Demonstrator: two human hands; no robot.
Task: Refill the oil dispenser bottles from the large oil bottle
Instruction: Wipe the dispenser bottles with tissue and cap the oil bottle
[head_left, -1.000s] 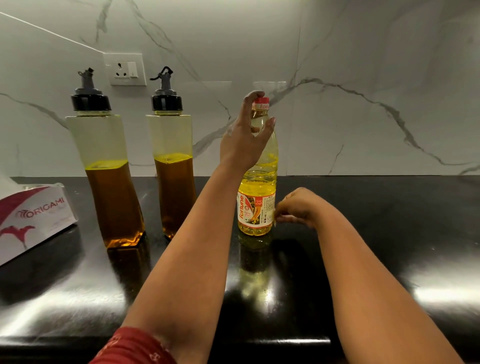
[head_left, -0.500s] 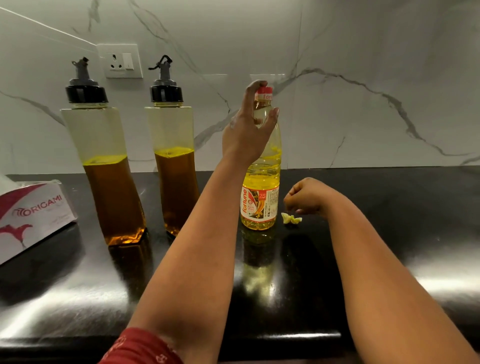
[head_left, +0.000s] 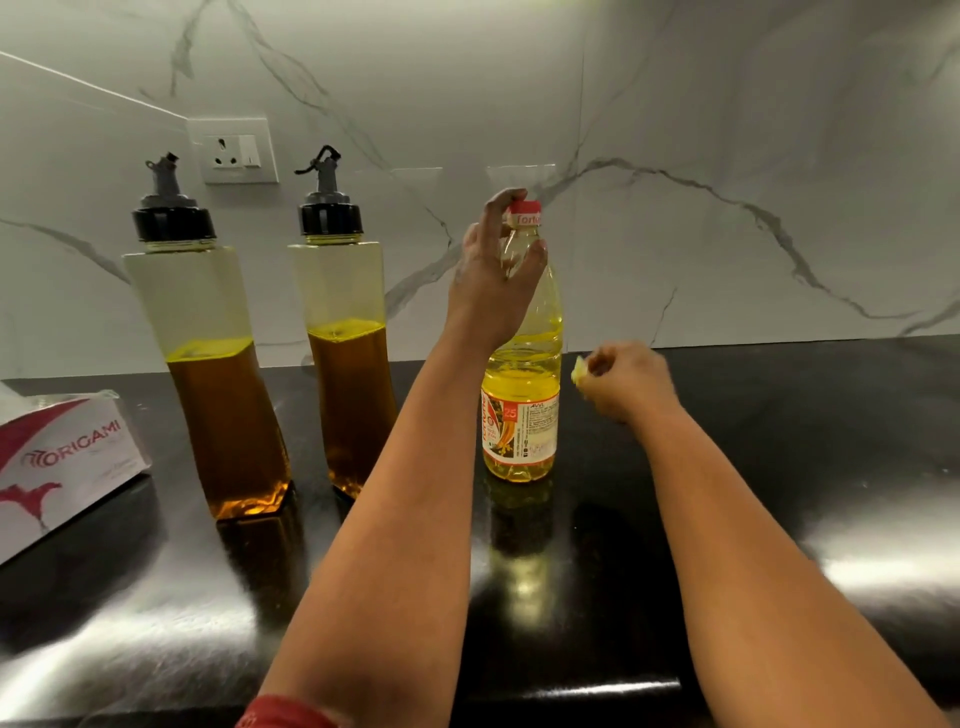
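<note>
Left hand gripping neck of large oil bottle, upright on black counter at 12 o'clock. Right hand at 1 o'clock, fingers curled, pinching yellow scrap. Two dispenser bottles standing at 10 o'clock.

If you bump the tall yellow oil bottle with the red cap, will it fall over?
Probably fairly easily: the oil bottle is tall and narrow on a small base. The oil filling most of it likely makes it heavy and a bit steadier. The left hand holds its neck, and the glossy counter might let it slide.
</note>
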